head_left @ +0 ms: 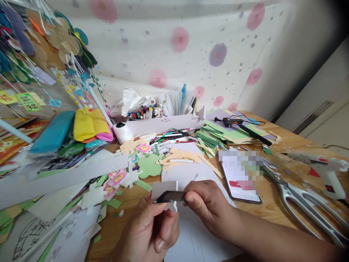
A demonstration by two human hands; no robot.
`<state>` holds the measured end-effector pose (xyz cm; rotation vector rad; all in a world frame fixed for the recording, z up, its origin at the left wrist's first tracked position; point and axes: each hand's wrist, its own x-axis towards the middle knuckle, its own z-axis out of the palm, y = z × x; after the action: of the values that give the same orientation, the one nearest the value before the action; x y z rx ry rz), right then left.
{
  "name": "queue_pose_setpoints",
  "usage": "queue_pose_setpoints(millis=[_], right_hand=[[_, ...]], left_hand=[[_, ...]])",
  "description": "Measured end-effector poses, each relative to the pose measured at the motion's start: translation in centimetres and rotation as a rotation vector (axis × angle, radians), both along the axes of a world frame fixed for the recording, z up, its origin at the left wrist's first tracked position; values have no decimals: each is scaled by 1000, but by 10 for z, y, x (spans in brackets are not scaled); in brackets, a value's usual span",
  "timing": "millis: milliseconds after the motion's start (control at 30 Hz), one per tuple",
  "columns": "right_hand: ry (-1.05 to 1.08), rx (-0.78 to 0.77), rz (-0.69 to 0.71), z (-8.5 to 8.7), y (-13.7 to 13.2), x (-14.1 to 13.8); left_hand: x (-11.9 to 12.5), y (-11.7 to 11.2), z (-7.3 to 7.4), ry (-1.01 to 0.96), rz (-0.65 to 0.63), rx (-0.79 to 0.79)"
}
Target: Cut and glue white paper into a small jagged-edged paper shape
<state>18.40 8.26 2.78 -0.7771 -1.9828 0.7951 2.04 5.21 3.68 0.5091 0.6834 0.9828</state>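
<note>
My left hand (149,229) is curled at the bottom centre, its fingers pinching a small piece of white paper (164,188). My right hand (208,205) comes in from the right, thumb and fingers closed on a thin dark blade (170,197) that lies across the paper. Both hands hover over a large white sheet (191,173) on the wooden table (272,207).
A phone (241,178) lies just right of my hands, with large silver scissors (302,200) and a white glue gun (321,169) beyond it. Green paper strips (215,136), a box of markers (160,120), a thread spool (123,131) and scattered cut-outs fill the back. Hanging paper crafts (40,54) crowd the left.
</note>
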Motion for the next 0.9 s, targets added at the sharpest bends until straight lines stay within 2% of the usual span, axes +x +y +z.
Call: queue_pose_setpoints(millis=[267,467,600,767,900], right_hand=[[-7,-179,119,7,2,2],[-28,-225,148,8,3,6],[45,-266,147,5,4,6],[156,-198,94,8,6,7],[177,-104,158,14,6,10]], left_hand=[[1,-4,1,-28,0,-1],[-5,-4,4,-137,-4,46],[-7,-1,7,-97,17,76],[-3,0,8,-9,76,112],[1,2,7,46,95,83]])
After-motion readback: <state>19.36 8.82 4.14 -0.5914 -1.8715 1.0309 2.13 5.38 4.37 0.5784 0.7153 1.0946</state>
